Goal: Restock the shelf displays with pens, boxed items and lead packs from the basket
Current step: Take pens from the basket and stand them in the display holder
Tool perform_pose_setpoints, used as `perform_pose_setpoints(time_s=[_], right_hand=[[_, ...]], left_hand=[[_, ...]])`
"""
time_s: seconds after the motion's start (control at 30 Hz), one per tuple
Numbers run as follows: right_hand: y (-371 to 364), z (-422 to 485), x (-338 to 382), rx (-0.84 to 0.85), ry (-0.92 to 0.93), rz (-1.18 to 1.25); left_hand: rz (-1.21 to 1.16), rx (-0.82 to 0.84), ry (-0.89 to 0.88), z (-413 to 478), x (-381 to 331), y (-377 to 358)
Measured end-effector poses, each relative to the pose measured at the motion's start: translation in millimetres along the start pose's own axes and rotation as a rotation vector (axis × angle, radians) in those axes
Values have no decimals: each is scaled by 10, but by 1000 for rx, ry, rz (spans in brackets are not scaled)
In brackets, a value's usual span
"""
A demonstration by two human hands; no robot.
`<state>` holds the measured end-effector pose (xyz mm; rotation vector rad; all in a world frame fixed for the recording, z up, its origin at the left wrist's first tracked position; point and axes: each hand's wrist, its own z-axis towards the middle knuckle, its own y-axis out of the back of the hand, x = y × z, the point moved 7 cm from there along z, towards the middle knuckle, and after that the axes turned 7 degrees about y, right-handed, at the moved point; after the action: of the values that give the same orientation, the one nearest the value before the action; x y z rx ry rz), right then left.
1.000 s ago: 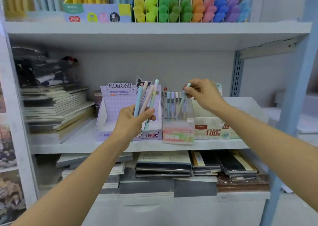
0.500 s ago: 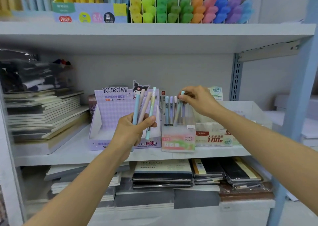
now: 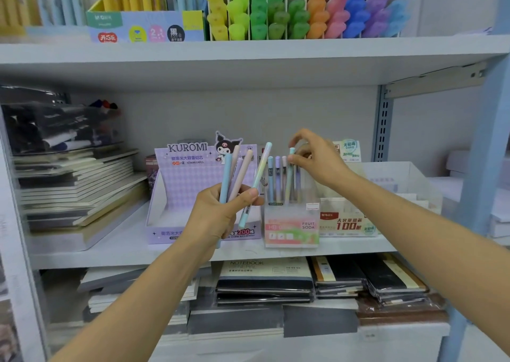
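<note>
Left hand (image 3: 218, 218) grips a fan of pens (image 3: 226, 174), hiding part of the Kuromi box (image 3: 190, 185) label. Right hand (image 3: 317, 160) pinches the top of a teal pen (image 3: 289, 179) standing in the clear holder (image 3: 291, 223) — holder at the shelf (image 3: 276, 254) front edge, boxes tight on both sides, open room above.

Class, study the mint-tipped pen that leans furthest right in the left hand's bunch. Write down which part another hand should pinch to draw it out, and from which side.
Pinch the mint-tipped pen on its bare upper shaft, coming from the right. It fans away from the other pens there, while the left hand clamps its middle.
</note>
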<state>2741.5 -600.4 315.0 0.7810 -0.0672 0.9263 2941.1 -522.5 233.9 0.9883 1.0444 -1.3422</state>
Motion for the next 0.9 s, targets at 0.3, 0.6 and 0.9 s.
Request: perform_pose_setpoints(time_s=[0.3,0.6,0.9], right_hand=[[54,-68,94,-18,-41,-45],[181,-364,461,117,1,663],[259,-718,309,162,-108,786]], left_hand=[[-28,14,49,-16,41,-6],[-82,83,136,-48,54,-157],[-392,-142,58,-79,-40,19]])
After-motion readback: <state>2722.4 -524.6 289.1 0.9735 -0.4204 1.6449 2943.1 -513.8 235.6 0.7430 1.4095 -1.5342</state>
